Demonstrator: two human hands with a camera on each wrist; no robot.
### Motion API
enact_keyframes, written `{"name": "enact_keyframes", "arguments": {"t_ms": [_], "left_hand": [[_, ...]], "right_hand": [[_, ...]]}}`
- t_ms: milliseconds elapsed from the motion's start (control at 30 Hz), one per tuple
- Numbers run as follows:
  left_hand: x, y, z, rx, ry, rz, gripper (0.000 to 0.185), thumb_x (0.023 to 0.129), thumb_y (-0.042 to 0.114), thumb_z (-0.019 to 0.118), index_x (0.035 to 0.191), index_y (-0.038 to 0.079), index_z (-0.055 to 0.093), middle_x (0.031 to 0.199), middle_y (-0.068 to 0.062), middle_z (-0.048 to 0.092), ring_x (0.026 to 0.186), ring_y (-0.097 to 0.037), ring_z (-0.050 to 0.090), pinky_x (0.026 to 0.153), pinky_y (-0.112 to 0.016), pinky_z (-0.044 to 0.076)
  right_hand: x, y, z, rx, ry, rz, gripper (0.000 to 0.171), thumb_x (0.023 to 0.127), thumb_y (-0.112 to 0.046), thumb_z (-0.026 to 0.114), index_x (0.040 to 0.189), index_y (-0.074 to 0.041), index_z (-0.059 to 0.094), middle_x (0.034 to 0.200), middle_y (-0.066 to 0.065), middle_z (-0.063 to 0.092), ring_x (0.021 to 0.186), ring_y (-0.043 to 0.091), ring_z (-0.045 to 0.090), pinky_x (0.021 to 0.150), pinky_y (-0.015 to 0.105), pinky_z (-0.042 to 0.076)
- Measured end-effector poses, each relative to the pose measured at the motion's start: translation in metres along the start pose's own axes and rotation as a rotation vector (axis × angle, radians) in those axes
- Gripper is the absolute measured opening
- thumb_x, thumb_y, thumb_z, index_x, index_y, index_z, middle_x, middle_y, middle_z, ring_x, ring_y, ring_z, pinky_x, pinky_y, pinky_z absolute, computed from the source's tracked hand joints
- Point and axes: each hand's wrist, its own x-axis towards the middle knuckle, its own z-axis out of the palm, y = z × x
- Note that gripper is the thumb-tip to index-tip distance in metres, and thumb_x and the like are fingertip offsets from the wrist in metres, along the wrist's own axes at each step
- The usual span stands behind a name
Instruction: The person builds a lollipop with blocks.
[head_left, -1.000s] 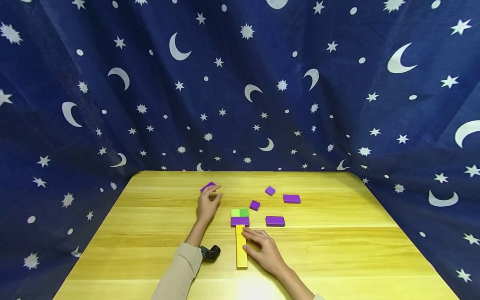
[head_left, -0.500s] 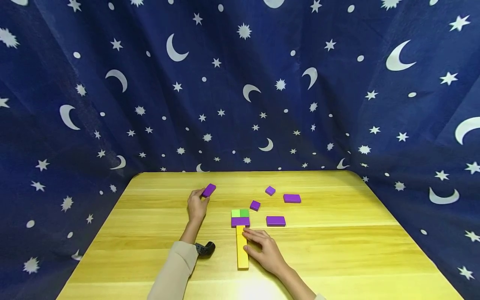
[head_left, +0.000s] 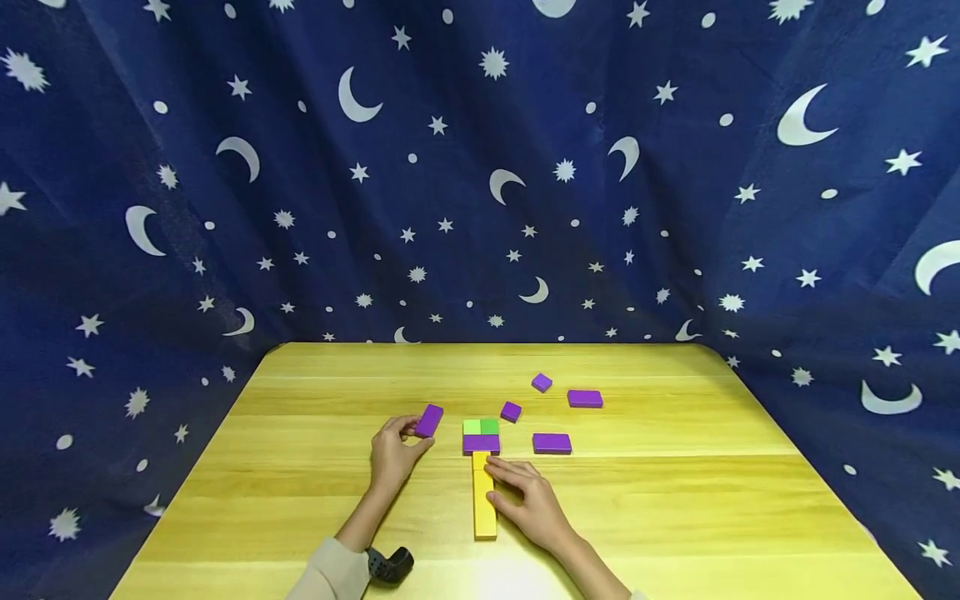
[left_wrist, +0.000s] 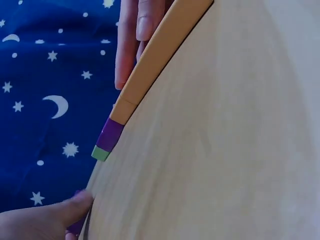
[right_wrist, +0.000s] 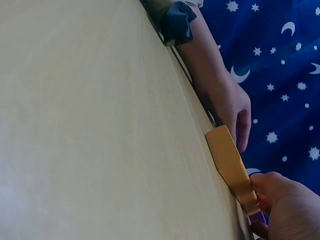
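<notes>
My left hand (head_left: 392, 457) pinches a purple rectangular block (head_left: 430, 421) between thumb and fingers, left of a row of joined blocks. That row has a light green block (head_left: 471, 427) and a darker green block (head_left: 490, 426) at its far end, then a purple block (head_left: 481, 444) lying crosswise. Below them, a short yellow block (head_left: 481, 460) and a long yellow block (head_left: 483, 504) run toward me. With fingertips and thumb, my right hand (head_left: 534, 504) touches the right side of the yellow blocks. In the left wrist view, the left thumb (left_wrist: 77, 205) partly covers the held block.
Two small purple blocks (head_left: 511, 412) (head_left: 542, 382) lie behind and right of the row. Two purple rectangular blocks (head_left: 552, 443) (head_left: 585, 399) lie farther right. A dark blue curtain (head_left: 480, 208) with moons and stars surrounds the wooden table (head_left: 675, 517).
My left hand has picked up the purple block at the back left and brought it nearer, to the left of the green blocks. My right hand has stayed at the yellow blocks.
</notes>
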Motion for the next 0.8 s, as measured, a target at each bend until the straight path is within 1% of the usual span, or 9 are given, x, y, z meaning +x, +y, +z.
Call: {"name": "enact_keyframes", "arguments": {"t_ms": [100, 167, 233, 333, 433, 500, 633, 700, 800], "left_hand": [[-0.001, -0.004, -0.005, -0.025, -0.059, 0.057, 0.054, 0.066, 0.019, 0.084, 0.111, -0.001, 0.063, 0.091, -0.008, 0.063, 0.079, -0.019, 0.06, 0.067, -0.032, 0.053], [0.003, -0.009, -0.009, -0.053, -0.121, 0.085, 0.061, 0.069, 0.022, 0.082, 0.12, -0.001, 0.057, 0.101, -0.009, 0.063, 0.088, -0.021, 0.06, 0.071, -0.033, 0.052], [0.008, -0.015, -0.014, -0.081, -0.203, 0.101, 0.066, 0.074, 0.024, 0.079, 0.128, 0.0, 0.051, 0.112, -0.01, 0.061, 0.099, -0.023, 0.058, 0.076, -0.035, 0.052], [0.014, -0.022, -0.02, -0.097, -0.347, 0.112, 0.069, 0.077, 0.02, 0.075, 0.136, 0.003, 0.044, 0.127, -0.01, 0.055, 0.114, -0.026, 0.052, 0.088, -0.039, 0.048], [0.021, -0.026, -0.022, -0.088, -0.436, 0.12, 0.069, 0.076, 0.01, 0.069, 0.139, 0.006, 0.041, 0.132, -0.01, 0.051, 0.12, -0.028, 0.047, 0.096, -0.043, 0.042], [0.027, -0.027, -0.02, -0.081, -0.462, 0.126, 0.069, 0.075, 0.007, 0.066, 0.139, 0.008, 0.041, 0.134, -0.009, 0.049, 0.123, -0.029, 0.043, 0.1, -0.046, 0.038], [0.037, -0.028, -0.012, -0.063, -0.493, 0.12, 0.066, 0.073, 0.011, 0.068, 0.135, 0.011, 0.048, 0.133, -0.011, 0.05, 0.123, -0.033, 0.042, 0.099, -0.053, 0.035], [0.039, -0.028, -0.009, -0.042, -0.495, 0.113, 0.064, 0.07, 0.014, 0.071, 0.132, 0.012, 0.053, 0.13, -0.012, 0.051, 0.121, -0.035, 0.043, 0.097, -0.055, 0.036], [0.04, -0.026, -0.004, -0.037, -0.486, 0.117, 0.063, 0.068, 0.016, 0.075, 0.129, 0.01, 0.056, 0.126, -0.012, 0.054, 0.118, -0.035, 0.046, 0.097, -0.054, 0.037]], "right_hand": [[0.001, 0.0, 0.0, 0.005, -0.005, 0.004, 0.036, 0.083, -0.019, 0.069, 0.116, -0.005, 0.065, 0.124, 0.003, 0.059, 0.11, 0.018, 0.052, 0.092, 0.039, 0.045], [0.001, -0.001, 0.0, 0.011, -0.012, 0.017, 0.037, 0.082, -0.02, 0.07, 0.116, -0.006, 0.065, 0.124, 0.002, 0.059, 0.111, 0.017, 0.052, 0.092, 0.039, 0.044], [0.001, -0.001, 0.0, 0.008, -0.013, 0.02, 0.037, 0.082, -0.019, 0.07, 0.116, -0.006, 0.065, 0.124, 0.001, 0.059, 0.111, 0.016, 0.052, 0.092, 0.039, 0.044], [0.001, 0.0, 0.0, 0.003, -0.01, 0.02, 0.037, 0.081, -0.018, 0.071, 0.116, -0.007, 0.065, 0.124, 0.001, 0.059, 0.111, 0.016, 0.052, 0.092, 0.039, 0.045], [0.001, 0.001, 0.0, -0.001, 0.0, 0.005, 0.037, 0.081, -0.017, 0.071, 0.115, -0.006, 0.065, 0.123, 0.002, 0.059, 0.11, 0.017, 0.053, 0.091, 0.039, 0.045], [0.001, 0.001, 0.0, -0.002, 0.009, -0.005, 0.037, 0.081, -0.017, 0.071, 0.115, -0.006, 0.065, 0.123, 0.003, 0.059, 0.109, 0.017, 0.053, 0.09, 0.039, 0.045], [0.002, 0.002, 0.0, 0.004, 0.016, -0.011, 0.036, 0.081, -0.016, 0.071, 0.115, -0.005, 0.065, 0.123, 0.003, 0.06, 0.108, 0.016, 0.053, 0.09, 0.035, 0.046], [0.002, 0.002, 0.0, 0.002, 0.014, -0.02, 0.036, 0.081, -0.016, 0.071, 0.115, -0.005, 0.065, 0.122, 0.004, 0.06, 0.108, 0.016, 0.053, 0.09, 0.031, 0.045], [0.002, 0.001, 0.0, -0.001, 0.014, -0.027, 0.036, 0.081, -0.014, 0.071, 0.115, -0.005, 0.065, 0.122, 0.004, 0.06, 0.108, 0.017, 0.054, 0.09, 0.03, 0.045]]}}
